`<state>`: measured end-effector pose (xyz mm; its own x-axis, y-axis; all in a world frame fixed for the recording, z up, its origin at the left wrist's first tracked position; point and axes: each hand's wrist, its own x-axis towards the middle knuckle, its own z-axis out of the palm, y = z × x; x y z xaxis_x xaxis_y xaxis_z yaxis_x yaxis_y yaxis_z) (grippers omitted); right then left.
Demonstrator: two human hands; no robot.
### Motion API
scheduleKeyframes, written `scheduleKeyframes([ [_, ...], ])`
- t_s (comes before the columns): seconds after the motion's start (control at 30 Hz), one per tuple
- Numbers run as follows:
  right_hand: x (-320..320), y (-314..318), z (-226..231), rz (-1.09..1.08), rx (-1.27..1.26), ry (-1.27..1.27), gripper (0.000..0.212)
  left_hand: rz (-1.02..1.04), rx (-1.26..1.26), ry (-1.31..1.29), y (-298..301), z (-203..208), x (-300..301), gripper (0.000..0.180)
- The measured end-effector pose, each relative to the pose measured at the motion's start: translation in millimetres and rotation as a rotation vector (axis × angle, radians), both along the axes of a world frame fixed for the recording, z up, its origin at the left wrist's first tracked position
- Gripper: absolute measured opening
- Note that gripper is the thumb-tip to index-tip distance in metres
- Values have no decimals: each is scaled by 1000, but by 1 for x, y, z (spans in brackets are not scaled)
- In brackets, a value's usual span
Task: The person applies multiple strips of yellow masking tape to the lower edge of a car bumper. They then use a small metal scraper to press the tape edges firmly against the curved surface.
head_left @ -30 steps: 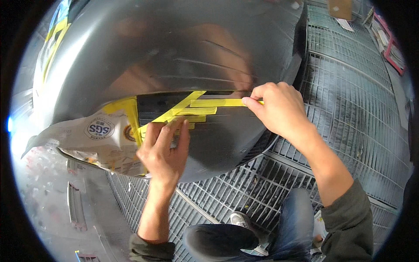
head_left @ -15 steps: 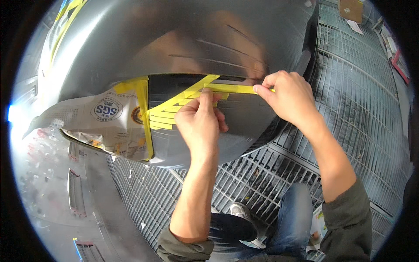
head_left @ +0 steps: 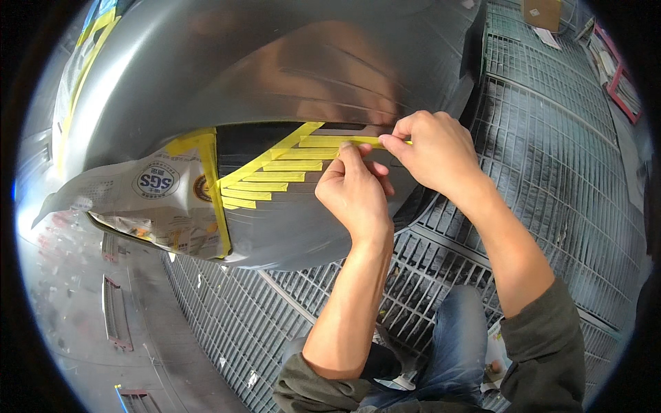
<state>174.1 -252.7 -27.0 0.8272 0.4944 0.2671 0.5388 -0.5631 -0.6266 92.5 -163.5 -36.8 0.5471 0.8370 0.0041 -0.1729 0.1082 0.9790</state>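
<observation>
A strip of yellow masking tape (head_left: 323, 141) lies along the upper edge of a recess in a large dark grey, curved car bumper (head_left: 303, 234). My right hand (head_left: 437, 151) pinches the strip's right end between thumb and forefinger. Just left of it, my left hand (head_left: 354, 196) is closed at the strip, a fingertip pressing the tape against the bumper and the other fingers curled. Below, several shorter yellow tape strips (head_left: 267, 186) sit in stepped rows, meeting a diagonal tape band (head_left: 265, 158). Taped newspaper (head_left: 162, 199) covers the bumper's left part.
Metal floor grating (head_left: 544, 158) runs beneath and to the right. A cardboard box (head_left: 541, 12) stands at the far right, near a red-framed rack (head_left: 620, 82). Slotted strips (head_left: 116, 313) are set in the grey floor at left. My legs (head_left: 451, 344) are below.
My left hand has slid rightward along the strip, closer to my right hand, uncovering the lower tape rows. The bumper appears shifted slightly left in view. My right hand still pinches the tape end.
</observation>
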Motion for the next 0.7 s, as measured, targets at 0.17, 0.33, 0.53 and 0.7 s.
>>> scheduleKeyframes([
  [0.17, 3, -1, -4, 13, 39, -19, 23, -43, -131, -69, -7, -6, 6, 41],
  [0.33, 2, -4, -3, 2, 11, -5, 22, -100, -315, -174, -14, -6, 13, 39],
  [0.53, -1, -2, -3, 31, 37, 8, 21, -172, -391, -250, -5, -4, 14, 38],
  [0.7, 0, -4, -3, 31, 28, 5, 23, -65, 729, 204, 34, 7, -26, 21],
])
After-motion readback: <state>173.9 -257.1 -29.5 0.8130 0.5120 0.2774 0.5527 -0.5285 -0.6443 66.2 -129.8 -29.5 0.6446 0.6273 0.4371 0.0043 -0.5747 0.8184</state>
